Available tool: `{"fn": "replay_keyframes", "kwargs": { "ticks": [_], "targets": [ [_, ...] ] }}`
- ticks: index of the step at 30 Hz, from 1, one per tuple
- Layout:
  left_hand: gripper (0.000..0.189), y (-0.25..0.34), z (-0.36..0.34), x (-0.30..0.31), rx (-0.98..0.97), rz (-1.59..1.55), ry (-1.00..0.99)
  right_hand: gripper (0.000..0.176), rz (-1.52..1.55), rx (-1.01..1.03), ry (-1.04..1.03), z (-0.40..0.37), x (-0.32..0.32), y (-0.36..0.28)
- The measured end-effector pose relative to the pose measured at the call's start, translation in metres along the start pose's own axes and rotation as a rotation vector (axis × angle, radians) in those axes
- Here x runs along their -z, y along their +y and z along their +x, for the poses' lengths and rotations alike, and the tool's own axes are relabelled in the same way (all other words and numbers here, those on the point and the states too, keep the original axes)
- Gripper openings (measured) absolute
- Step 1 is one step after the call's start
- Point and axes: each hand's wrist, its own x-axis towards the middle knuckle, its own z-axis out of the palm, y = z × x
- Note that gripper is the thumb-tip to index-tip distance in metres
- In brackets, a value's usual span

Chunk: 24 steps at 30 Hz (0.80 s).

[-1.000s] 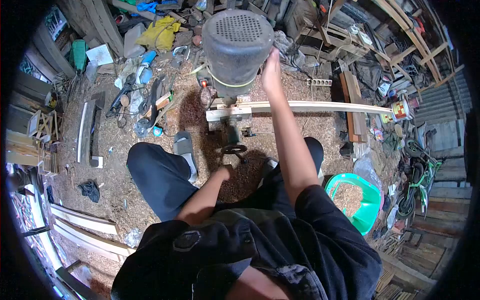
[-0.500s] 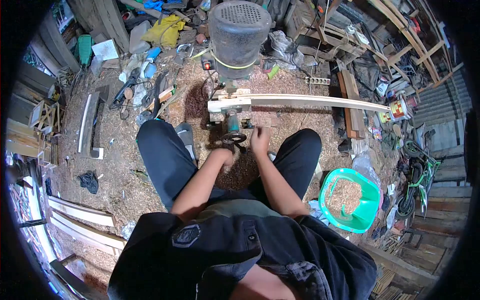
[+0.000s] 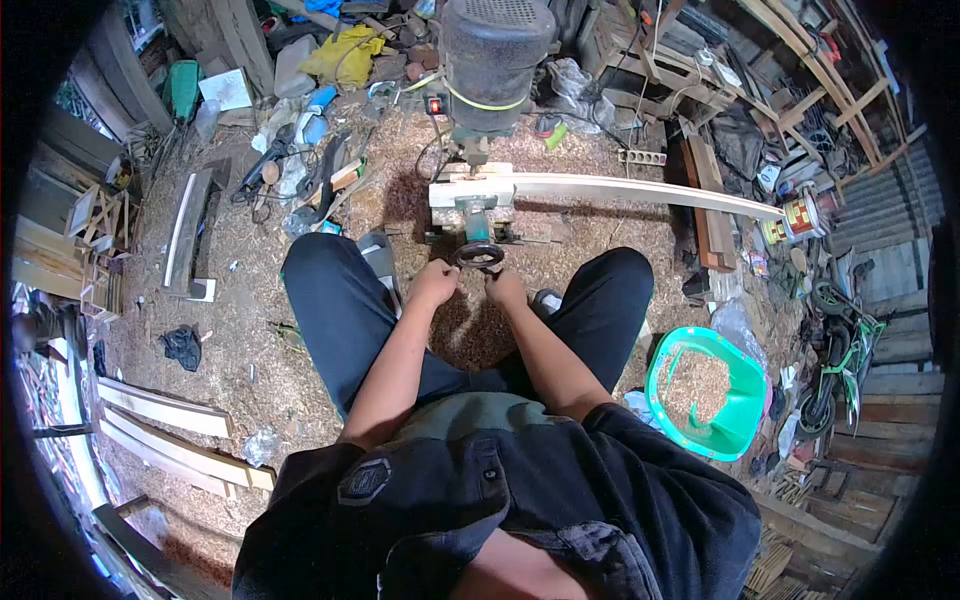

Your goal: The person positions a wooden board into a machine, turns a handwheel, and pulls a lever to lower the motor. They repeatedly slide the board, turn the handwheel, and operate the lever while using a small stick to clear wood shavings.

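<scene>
I sit with knees apart in front of a small machine with a big grey motor (image 3: pixel 497 60) on top. A long pale wooden strip (image 3: pixel 640 190) lies across its table and reaches far to the right. Below the table is a dark handwheel (image 3: pixel 478 255). My left hand (image 3: pixel 435 283) is curled at the wheel's lower left rim. My right hand (image 3: pixel 503 288) has its fingers on the lower right rim. Both forearms run up from my dark shirt.
Sawdust covers the floor. A green basin (image 3: pixel 745 390) holding sawdust stands at my right. Wooden slats (image 3: pixel 165 410) lie at the left, a curved wooden piece (image 3: pixel 185 235) further up. Tools, cables and a yellow cloth (image 3: pixel 345 50) clutter the back; timber is stacked at right.
A second ago my right hand was up beside the motor. It has come down to the handwheel, and my left hand has risen to the wheel's other side.
</scene>
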Motion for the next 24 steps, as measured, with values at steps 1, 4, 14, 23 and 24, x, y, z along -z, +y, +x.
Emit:
{"fn": "replay_keyframes", "kwargs": {
  "ticks": [1, 4, 14, 23, 24],
  "targets": [
    [0.037, -0.004, 0.003, -0.001, 0.034, 0.017, -0.026, 0.048, -0.023, -0.001, -0.009, 0.001, 0.001, -0.002],
    [0.042, -0.017, 0.009, -0.009, 0.053, 0.094, -0.06, 0.045, -0.051, 0.051, 0.122, 0.003, -0.014, 0.0],
    [0.047, -0.019, 0.014, -0.023, 0.105, 0.184, -0.211, 0.037, -0.079, 0.123, -0.012, 0.022, -0.015, 0.004],
    [0.049, -0.02, 0.019, -0.033, 0.117, 0.161, -0.174, 0.031, -0.007, 0.114, 0.074, 0.029, -0.023, 0.013],
    [0.049, -0.023, 0.019, -0.036, 0.117, 0.163, -0.173, 0.031, 0.008, 0.157, 0.075, 0.014, -0.011, 0.005]
  ]
}}
